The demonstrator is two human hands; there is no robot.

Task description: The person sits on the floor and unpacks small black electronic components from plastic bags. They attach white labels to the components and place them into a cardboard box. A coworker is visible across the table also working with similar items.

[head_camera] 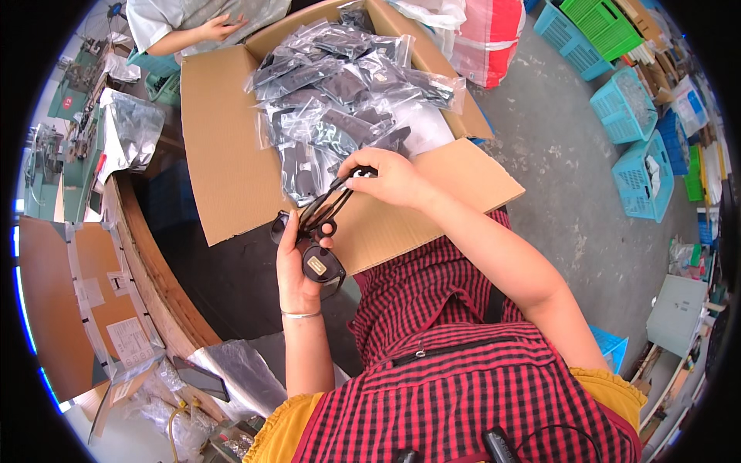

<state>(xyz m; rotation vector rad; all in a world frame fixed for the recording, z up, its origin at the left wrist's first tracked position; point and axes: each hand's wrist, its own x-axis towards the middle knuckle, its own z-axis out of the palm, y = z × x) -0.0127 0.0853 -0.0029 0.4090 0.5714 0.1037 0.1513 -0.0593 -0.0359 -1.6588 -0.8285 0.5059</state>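
Several dark sunglasses (323,261) are bunched between my hands, over the near flaps of an open cardboard box (217,150). My left hand (298,266) holds them from below, its thumb upright beside the lenses; one lens bears a small sticker. With thumb and fingers, my right hand (382,176) pinches the upper ends of the dark temples. Inside the box lies a heap of clear plastic bags (341,87) with dark eyewear in them. How many pairs I hold cannot be told.
Beyond the box another person's hand (223,28) is raised. A wooden table edge (156,266) and a taped carton (95,289) are at left. Blue plastic baskets (642,176) stand on the floor at right. A red and white sack (489,40) is behind the box.
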